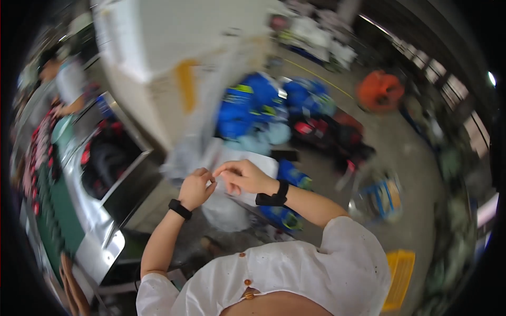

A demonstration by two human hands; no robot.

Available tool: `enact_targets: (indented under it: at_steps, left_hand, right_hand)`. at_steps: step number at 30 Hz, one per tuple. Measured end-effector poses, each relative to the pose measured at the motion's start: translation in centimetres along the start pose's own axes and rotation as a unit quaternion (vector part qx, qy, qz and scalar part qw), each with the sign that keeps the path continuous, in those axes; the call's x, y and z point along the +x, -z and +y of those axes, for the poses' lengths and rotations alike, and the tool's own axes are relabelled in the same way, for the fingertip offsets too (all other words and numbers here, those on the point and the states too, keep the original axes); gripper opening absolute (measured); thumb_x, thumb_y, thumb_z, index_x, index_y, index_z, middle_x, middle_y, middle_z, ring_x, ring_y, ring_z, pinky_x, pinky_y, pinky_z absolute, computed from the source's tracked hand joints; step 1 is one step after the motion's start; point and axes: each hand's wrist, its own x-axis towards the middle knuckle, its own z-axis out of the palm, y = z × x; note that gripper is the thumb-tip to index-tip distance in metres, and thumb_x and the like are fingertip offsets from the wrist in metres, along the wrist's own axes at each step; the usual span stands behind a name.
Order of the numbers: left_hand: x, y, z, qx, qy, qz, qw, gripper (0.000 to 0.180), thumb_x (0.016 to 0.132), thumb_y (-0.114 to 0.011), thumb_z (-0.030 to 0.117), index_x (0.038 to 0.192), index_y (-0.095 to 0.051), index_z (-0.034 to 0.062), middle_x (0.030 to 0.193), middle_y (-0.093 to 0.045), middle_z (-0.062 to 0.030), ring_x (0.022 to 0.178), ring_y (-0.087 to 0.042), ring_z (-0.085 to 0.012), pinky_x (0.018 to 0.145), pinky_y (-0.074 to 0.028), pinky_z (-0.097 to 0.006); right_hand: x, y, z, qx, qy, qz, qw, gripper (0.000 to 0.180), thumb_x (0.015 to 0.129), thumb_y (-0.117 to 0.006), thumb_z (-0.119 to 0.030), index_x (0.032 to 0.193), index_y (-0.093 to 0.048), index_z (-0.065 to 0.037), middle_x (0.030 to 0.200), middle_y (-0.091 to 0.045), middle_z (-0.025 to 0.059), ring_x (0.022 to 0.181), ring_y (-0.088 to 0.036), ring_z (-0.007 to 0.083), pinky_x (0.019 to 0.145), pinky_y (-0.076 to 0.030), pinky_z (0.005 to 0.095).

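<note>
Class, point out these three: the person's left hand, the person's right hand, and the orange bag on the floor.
left hand (196, 187), head view, back of the hand.
right hand (245, 176), head view, knuckles.
orange bag (379, 90), head view, its middle.

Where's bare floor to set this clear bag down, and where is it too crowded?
Bare concrete floor lies right of the hands, between the red and black pile, the orange bag and the yellow crate. Crowded: the blue bag pile beyond the clear plastic bag in the left hand and right hand.
</note>
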Motion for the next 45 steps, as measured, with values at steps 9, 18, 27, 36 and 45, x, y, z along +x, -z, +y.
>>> enact_targets:
  at_steps: [9,18,27,36,45]
  left_hand:
    - [18.6,-19.5,15.4,0.103,-0.216,-0.126,0.963,0.047,0.068,-0.066,0.031,0.106,-0.054,0.0052,0.126,-0.039,-0.0171,0.124,-0.023,-0.0412,0.094,-0.035,-0.046]
    - [33.5,-27.4,11.3,0.277,-0.090,-0.280,0.915,0.052,0.072,-0.062,0.029,0.117,-0.045,0.0092,0.122,-0.045,-0.0103,0.108,-0.047,-0.0327,0.087,-0.038,-0.048]
    - [42.7,-38.0,10.6,0.231,-0.156,-0.165,0.946,0.046,0.083,-0.038,0.016,0.129,-0.037,0.0138,0.134,-0.036,-0.0107,0.092,-0.057,-0.0277,0.077,-0.043,-0.039]
    - [42.6,-37.0,14.0,0.154,-0.014,-0.179,0.972,0.034,0.081,-0.047,0.036,0.073,-0.067,0.0092,0.080,-0.064,-0.0121,0.085,-0.059,-0.0321,0.075,-0.046,-0.042]
    - [23.1,-35.3,31.1,-0.456,0.138,-0.142,0.868,0.028,0.091,-0.042,0.023,0.080,-0.059,0.0036,0.069,-0.053,-0.0011,0.067,-0.051,-0.0118,0.063,-0.041,-0.025]
  right_hand:
    - [-34.1,15.5,9.4,-0.186,-0.191,0.511,0.817,0.025,0.089,-0.044,-0.021,0.096,-0.058,-0.001,0.071,-0.058,0.0065,0.052,-0.054,0.0133,0.050,-0.044,0.0267]
    - [-43.8,20.4,22.2,0.022,-0.365,0.548,0.752,0.043,0.090,-0.043,-0.029,0.124,-0.040,-0.003,0.066,-0.054,0.0056,0.048,-0.057,0.0159,0.038,-0.039,0.0269]
    - [-34.4,32.9,28.8,0.408,-0.117,0.734,0.530,0.019,0.087,-0.047,-0.025,0.101,-0.046,-0.012,0.065,-0.047,0.0032,0.050,-0.054,0.0199,0.035,-0.032,0.0269]
    - [-42.6,33.7,21.2,0.218,-0.182,0.746,0.602,0.013,0.081,-0.057,-0.018,0.072,-0.053,-0.009,0.050,-0.037,-0.0043,0.040,-0.036,0.0071,0.036,-0.026,0.0227]
    - [-51.9,33.6,26.7,0.077,-0.082,0.619,0.777,0.010,0.078,-0.062,-0.012,0.075,-0.058,-0.003,0.079,-0.051,0.0005,0.059,-0.048,0.0080,0.054,-0.040,0.0209]
